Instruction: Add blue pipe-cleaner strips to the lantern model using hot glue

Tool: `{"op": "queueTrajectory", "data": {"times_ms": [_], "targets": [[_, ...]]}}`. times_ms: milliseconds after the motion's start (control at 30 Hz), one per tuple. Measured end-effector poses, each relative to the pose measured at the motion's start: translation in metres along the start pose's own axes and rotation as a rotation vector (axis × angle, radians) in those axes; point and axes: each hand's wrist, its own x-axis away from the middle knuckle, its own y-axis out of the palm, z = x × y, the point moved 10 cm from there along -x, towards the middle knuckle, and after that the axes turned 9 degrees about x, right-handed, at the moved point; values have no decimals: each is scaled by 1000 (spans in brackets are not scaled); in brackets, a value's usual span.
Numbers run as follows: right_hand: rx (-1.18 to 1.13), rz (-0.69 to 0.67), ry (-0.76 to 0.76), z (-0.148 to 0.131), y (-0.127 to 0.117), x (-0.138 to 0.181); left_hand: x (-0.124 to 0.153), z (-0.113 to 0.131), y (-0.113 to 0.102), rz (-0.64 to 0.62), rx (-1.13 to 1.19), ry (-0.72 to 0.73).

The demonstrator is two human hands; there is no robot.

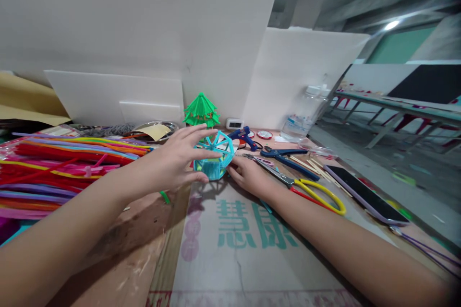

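Observation:
A small turquoise pipe-cleaner model (pixel 215 156), wheel-shaped with spokes, stands on a sheet of cardboard (pixel 248 249). My left hand (pixel 176 158) is curled round its left side, fingers reaching over the top and thumb under. My right hand (pixel 248 175) lies low against its right base, fingers bent and touching it. Behind the model stands a green pipe-cleaner pagoda roof (pixel 201 110).
A heap of coloured pipe cleaners (pixel 61 163) fills the left. Right of the hands lie yellow-handled scissors (pixel 309 189), blue pliers (pixel 288 158), a blue glue gun (pixel 245 136), wooden sticks (pixel 309 163) and a phone (pixel 363 194). White foam boards (pixel 144 33) stand behind.

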Motion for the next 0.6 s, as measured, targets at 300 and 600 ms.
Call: {"op": "queueTrajectory", "data": {"times_ms": [300, 600], "targets": [[-21, -22, 67, 9, 4, -1, -1, -7, 3, 18, -34, -7], [-50, -43, 103, 9, 4, -2, 0, -12, 7, 0, 53, -29]]}}
